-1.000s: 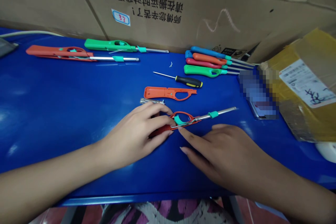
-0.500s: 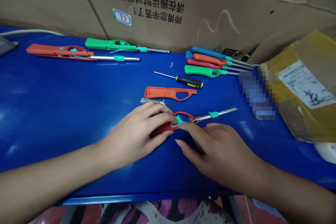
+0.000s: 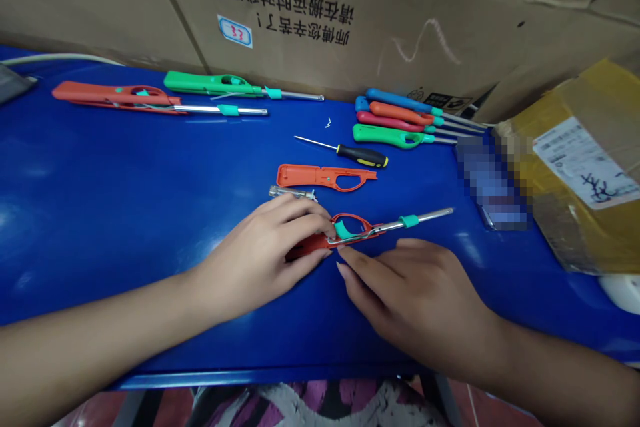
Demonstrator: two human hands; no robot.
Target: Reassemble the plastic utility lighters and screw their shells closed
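the opened lighter (image 3: pixel 370 230) sits mid table (image 3: pixel 125 213), shell half (image 3: pixel 325 177) just behind it, screwdriver (image 3: pixel 350 152) behind that, 4 lighters (image 3: pixel 400 121) back right, 2 lighters (image 3: pixel 165 97) back left, boxes (image 3: pixel 450 13) along the rear.

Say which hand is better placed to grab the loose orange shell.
Probably right: the right hand lies flat, only fingertips at the open lighter, which the left hand grips. Orange shell lies just beyond.

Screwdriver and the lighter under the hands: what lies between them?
In the head view, a loose orange shell half lies between the screwdriver and the held lighter.
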